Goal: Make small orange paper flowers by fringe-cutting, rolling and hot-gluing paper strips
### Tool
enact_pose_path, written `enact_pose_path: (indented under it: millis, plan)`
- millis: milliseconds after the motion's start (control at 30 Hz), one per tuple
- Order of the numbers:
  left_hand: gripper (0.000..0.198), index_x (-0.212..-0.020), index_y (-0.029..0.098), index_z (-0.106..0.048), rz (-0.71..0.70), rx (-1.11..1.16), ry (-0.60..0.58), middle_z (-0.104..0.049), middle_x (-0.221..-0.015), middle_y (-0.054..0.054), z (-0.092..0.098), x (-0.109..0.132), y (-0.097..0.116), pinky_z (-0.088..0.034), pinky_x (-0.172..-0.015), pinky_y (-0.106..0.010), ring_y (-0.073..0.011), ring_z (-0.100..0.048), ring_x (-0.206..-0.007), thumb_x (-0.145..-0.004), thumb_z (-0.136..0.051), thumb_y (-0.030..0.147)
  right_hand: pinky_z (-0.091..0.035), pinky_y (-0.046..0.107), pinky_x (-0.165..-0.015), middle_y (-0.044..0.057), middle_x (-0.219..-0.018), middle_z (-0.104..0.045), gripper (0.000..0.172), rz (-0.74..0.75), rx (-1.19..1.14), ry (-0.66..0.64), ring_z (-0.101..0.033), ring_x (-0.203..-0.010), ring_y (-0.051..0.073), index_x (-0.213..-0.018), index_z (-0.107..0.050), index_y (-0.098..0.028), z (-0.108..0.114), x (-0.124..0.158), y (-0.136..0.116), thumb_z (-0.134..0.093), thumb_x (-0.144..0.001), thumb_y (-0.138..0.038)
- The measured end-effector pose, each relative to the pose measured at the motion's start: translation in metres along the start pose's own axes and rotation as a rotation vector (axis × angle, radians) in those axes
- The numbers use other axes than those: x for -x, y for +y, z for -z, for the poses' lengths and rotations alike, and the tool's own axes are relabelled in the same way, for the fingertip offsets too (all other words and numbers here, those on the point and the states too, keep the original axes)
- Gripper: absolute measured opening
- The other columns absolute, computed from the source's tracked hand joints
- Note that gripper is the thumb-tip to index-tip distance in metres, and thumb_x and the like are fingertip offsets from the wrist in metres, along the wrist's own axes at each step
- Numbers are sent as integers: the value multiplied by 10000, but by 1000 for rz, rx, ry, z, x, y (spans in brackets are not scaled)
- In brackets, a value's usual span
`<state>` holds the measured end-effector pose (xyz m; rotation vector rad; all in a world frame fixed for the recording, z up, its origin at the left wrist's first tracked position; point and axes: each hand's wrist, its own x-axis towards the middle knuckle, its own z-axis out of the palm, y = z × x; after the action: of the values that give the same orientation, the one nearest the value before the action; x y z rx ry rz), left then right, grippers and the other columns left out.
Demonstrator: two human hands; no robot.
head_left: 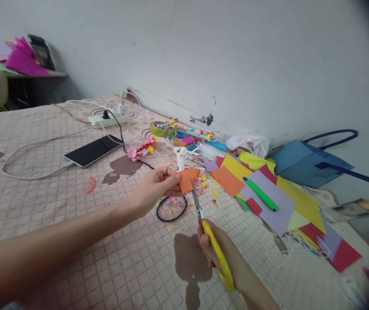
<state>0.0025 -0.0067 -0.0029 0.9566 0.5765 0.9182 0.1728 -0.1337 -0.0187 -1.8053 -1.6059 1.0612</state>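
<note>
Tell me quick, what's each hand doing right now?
Left hand: closed, pinching the orange paper.
Right hand: closed on the yellow scissors.

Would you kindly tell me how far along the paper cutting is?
Some cutting looks done: scraps lie on the table. In hand: the left hand pinches an orange piece, and the right hand holds scissors with the blades at its lower edge. Left: a pile of whole sheets on the right seems uncut.

matt orange paper (189, 179), metal-bladed yellow plastic scissors (212, 241), glossy phone (93, 150)
</note>
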Motion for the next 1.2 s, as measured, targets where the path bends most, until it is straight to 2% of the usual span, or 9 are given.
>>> enact_pose_path:
  millis: [67, 167, 367, 500, 600, 700, 900, 1067, 1200]
  plan:
    - [235, -728, 151, -502, -1, -2, 0, -681, -707, -13, 1, 0, 0, -558, -692, -280, -125, -664, -671, -755, -693, 286, -322, 193, -374, -42, -597, -399, 453, -5, -28, 7, -364, -443, 81, -727, -407, -210, -1, -1, 3, -412, -810, -655]
    - [231, -729, 154, -505, -3, 2, -15, -685, -719, -13, 2, 0, 0, -559, -700, -279, -125, -666, -682, -762, -688, 291, -352, 197, -393, -31, -632, -427, 479, 21, -48, -4, -386, -465, 85, -773, -450, -199, 0, -1, 8, -381, -822, -670]
    - [222, -738, 154, -504, 8, 10, -27, -678, -710, -6, 1, 0, -1, -560, -700, -277, -127, -667, -692, -774, -682, 282, -447, 209, -482, -23, -697, -457, 486, 53, -153, -131, -443, -539, 100, -904, -508, -200, 4, 1, 15, -352, -851, -658]
    - [225, -741, 150, -508, 9, 19, -24, -672, -697, 2, 2, -1, -1, -553, -689, -273, -118, -659, -662, -766, -688, 283, -403, 198, -436, -21, -688, -484, 514, 56, -137, -89, -434, -494, 90, -931, -511, -201, -1, -1, 27, -316, -856, -670]
    - [218, -739, 149, -507, 8, 35, -30, -656, -665, 20, 2, -1, -1, -551, -674, -257, -103, -647, -632, -768, -686, 269, -385, 197, -444, 3, -713, -538, 490, 68, -56, -45, -487, -552, 112, -911, -523, -204, -3, -2, 31, -303, -878, -641]
    - [211, -739, 148, -505, 8, 34, -27, -667, -675, 10, 3, -1, -2, -553, -670, -254, -106, -652, -639, -774, -680, 260, -409, 205, -477, 26, -766, -562, 452, 107, -7, -19, -527, -647, 139, -913, -520, -206, -2, -1, 29, -296, -903, -599]
    - [209, -747, 146, -504, -2, 18, -30, -700, -736, -26, 2, 0, -3, -558, -697, -277, -125, -667, -681, -782, -670, 267, -436, 220, -519, 29, -780, -557, 423, 146, 11, -17, -552, -681, 148, -899, -496, -204, 1, 1, 21, -303, -911, -580]
    - [212, -752, 150, -497, 1, 14, -14, -701, -745, -26, 2, 0, -3, -560, -698, -277, -122, -669, -678, -786, -666, 273, -438, 216, -509, 35, -809, -571, 385, 124, 18, -12, -552, -676, 143, -889, -493, -206, 1, 1, 20, -329, -916, -553]
    - [212, -754, 153, -502, -2, 8, -7, -697, -733, -19, 2, 0, -3, -561, -693, -276, -123, -672, -673, -781, -670, 279, -417, 201, -442, 19, -749, -526, 439, 86, -25, 11, -512, -591, 123, -807, -469, -202, 0, 1, 13, -358, -865, -623]
